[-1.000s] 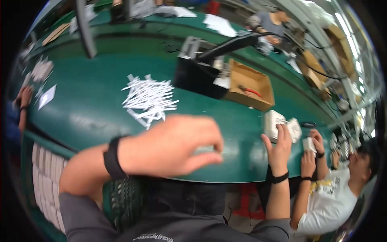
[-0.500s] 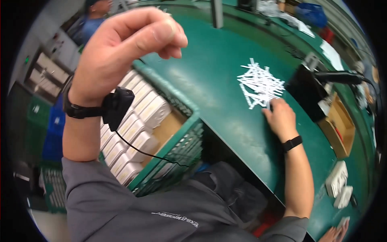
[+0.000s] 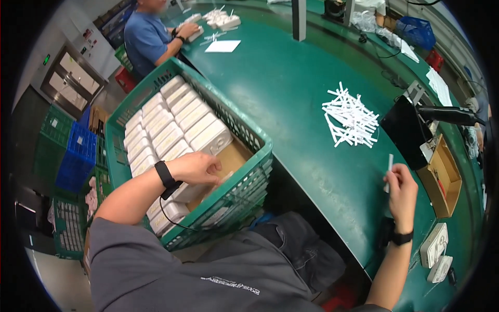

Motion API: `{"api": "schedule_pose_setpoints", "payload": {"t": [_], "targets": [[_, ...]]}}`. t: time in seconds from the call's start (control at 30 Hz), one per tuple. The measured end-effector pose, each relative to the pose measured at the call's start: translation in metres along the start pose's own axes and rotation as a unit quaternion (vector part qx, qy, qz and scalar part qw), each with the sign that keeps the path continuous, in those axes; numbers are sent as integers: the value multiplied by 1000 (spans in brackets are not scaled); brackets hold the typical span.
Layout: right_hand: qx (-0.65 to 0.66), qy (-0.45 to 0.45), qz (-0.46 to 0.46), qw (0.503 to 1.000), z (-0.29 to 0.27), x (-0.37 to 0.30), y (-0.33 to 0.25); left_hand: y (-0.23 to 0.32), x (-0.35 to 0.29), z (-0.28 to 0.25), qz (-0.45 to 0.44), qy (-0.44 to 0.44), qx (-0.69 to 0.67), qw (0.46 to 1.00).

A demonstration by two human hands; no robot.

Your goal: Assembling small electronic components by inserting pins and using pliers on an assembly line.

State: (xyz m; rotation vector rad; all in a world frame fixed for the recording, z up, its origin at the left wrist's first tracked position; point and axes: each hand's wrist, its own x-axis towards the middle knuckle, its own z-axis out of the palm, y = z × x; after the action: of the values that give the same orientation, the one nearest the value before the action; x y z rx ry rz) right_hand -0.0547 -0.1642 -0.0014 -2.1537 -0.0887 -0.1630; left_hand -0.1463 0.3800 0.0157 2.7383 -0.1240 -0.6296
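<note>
In the green plastic crate on my left stand rows of white box-shaped units with rounded edges. My left hand reaches into the crate, its fingers curled at the end of one of these units; the exact contact is partly hidden by the hand. Over the green table, my right hand pinches a narrow white strip that stands up from between thumb and fingers. Farther off lies a loose pile of similar white strips.
A black device and an open cardboard box stand right of the pile. Two white units lie near the right edge. A person in blue works at the far left, beside a white sheet. A grey post rises at the back.
My left hand has come down from above the crate into it. My right hand has left the pile, moving right and nearer with a strip in its pinch.
</note>
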Motion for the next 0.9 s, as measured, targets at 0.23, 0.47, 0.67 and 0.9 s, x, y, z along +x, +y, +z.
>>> {"api": "schedule_pose_setpoints", "payload": {"t": [0.23,0.47,0.67,0.9], "targets": [[135,-14,61,989,-26,-29,14,-6,-30,19,138,133,158,969],[131,-6,55,990,-27,-33,15,15,-43,37,121,70,36,990],[126,-10,67,990,-25,-37,20,23,-41,32,92,39,-32,994],[129,-12,66,989,-24,-38,19,23,-17,51,73,1,-19,997]]}}
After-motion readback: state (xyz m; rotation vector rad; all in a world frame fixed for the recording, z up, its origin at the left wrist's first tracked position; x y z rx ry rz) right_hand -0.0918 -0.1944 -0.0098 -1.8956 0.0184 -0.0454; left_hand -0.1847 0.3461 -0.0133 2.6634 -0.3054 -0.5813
